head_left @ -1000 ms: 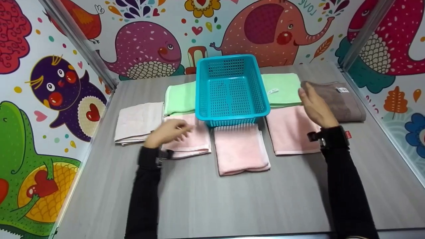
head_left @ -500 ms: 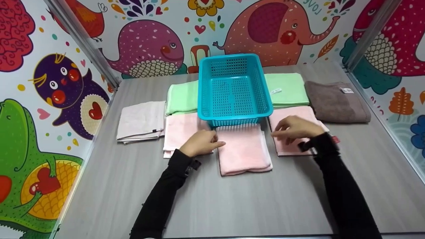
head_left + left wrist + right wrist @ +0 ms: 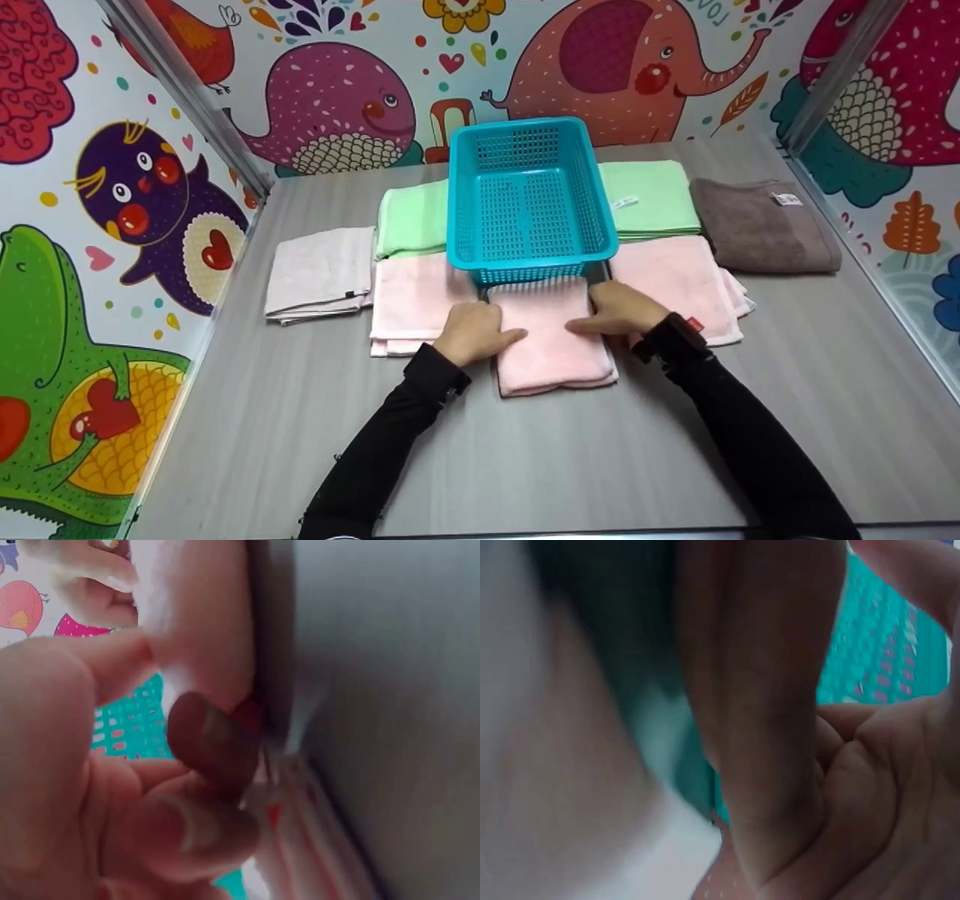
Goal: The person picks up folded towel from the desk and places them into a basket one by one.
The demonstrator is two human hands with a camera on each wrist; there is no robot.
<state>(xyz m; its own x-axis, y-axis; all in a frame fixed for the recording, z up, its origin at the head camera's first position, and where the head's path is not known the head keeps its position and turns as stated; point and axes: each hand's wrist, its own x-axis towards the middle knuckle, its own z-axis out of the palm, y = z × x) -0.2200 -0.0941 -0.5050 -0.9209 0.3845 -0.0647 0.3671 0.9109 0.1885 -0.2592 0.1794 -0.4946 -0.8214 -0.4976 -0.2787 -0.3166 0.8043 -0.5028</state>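
Observation:
A folded pink towel lies on the table in the head view, at the front middle. My left hand holds its left side, thumb laid over the top and the other fingers down at the edge. From the opposite side my right hand grips the same towel, its thumb also on top and its fingers mostly hidden behind the edge. In the left wrist view, curled fingers sit right at the border of the pink towel. Blurred fingers fill the right wrist view.
Directly behind stands a teal basket. Folded pink towels flank it, as do green ones. A pale towel lies far left, a brown one far right. Printed panels enclose the table.
Both hands have come in from the sides to the middle pink towel; the left moved right, the right moved left and down. They now take hold of its two sides. Towels and basket stay put.

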